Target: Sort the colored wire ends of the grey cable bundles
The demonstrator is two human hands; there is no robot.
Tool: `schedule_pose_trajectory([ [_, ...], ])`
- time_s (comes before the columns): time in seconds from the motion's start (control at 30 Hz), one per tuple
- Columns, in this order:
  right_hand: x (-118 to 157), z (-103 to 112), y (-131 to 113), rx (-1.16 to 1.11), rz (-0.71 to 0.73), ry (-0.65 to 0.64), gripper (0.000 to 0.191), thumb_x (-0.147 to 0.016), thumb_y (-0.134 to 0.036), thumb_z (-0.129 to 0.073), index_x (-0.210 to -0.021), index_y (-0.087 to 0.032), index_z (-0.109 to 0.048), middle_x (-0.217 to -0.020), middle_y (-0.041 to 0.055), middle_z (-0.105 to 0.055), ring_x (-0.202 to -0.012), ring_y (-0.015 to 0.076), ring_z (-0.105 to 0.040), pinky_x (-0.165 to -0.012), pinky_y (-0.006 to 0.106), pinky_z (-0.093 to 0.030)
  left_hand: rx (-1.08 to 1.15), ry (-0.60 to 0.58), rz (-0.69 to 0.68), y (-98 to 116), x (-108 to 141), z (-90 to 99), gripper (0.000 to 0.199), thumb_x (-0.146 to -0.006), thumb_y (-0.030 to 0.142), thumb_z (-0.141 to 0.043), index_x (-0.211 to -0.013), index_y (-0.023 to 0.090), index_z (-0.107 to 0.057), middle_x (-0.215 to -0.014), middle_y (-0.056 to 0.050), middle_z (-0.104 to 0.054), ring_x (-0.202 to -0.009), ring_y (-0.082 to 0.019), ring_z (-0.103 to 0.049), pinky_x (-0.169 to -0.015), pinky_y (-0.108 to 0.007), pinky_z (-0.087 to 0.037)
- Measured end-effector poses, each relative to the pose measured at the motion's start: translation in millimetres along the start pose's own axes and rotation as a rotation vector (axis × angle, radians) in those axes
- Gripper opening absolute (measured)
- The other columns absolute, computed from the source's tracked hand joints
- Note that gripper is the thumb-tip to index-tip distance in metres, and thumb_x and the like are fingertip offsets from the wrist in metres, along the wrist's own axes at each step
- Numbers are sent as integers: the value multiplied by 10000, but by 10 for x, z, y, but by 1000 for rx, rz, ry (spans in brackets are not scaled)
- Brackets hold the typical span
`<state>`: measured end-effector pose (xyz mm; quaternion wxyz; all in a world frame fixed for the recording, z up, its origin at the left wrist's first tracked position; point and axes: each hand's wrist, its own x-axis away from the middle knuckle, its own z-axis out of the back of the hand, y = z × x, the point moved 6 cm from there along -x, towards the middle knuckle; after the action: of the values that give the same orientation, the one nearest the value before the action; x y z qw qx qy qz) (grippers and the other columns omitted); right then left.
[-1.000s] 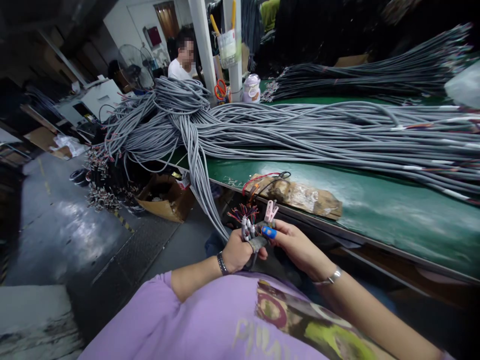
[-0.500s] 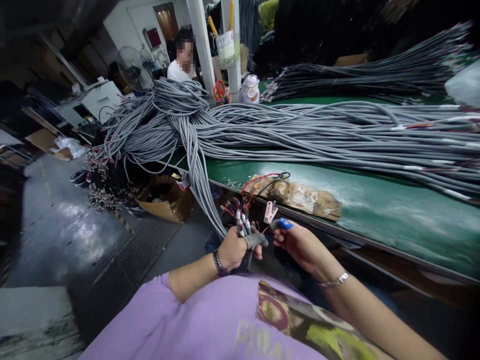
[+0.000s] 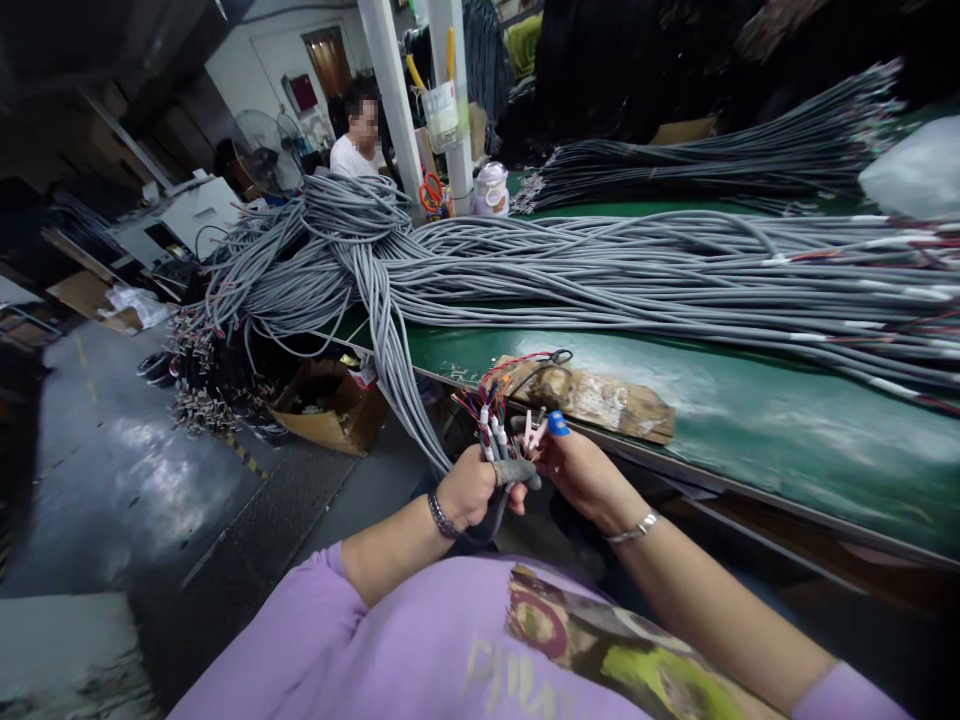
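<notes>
My left hand is closed around a bundle of grey cables. White-banded cable ends with thin coloured wires stick up from that fist, and a grey cover is on a finger. Close beside it on the right, my right hand has a blue covering on the thumb. Its fingers are drawn together by the wire ends; what lies between them is too small to tell. A pink clip shows at these fingertips, in front of the table edge.
Long grey cables lie across the green table. A wrapped wooden board rests near its edge. Below stands a cardboard box. Behind are a post, orange scissors, a jar and a seated person.
My right hand has moved left, closer to my left hand and the wire ends. My left hand has barely shifted. The view has turned slightly.
</notes>
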<state>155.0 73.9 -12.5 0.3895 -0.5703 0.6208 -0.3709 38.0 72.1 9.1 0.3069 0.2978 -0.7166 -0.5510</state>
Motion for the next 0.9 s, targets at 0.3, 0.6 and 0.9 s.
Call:
schedule_pose_trajectory([
  [0.3,-83,-123,74,-328,-73,-90,415,-761,-595,-663,-800,-183,-646,-638,53,-645,-603,208,-610,-508,320,-495,-20,7,7,-86,-61,14,482,-586,550,-764,-640,88,-637,-437,5,-522,-347,-86,-464,-402,-234,-401],
  [0.6,-24,-119,107,-410,-145,-41,467,-718,-654,-664,-794,-194,-647,-713,35,-661,-618,167,-607,-537,273,-508,16,44,0,-73,34,12,478,-557,539,-784,-604,95,-615,-432,4,-521,-346,-88,-456,-393,-234,-396],
  [0.9,34,-105,46,-324,-188,0,317,-746,-499,-720,-800,-189,-686,-761,31,-661,-654,137,-573,-591,247,-474,51,194,-128,-105,205,25,421,-611,501,-774,-627,98,-652,-478,-11,-567,-416,-99,-504,-457,-243,-444],
])
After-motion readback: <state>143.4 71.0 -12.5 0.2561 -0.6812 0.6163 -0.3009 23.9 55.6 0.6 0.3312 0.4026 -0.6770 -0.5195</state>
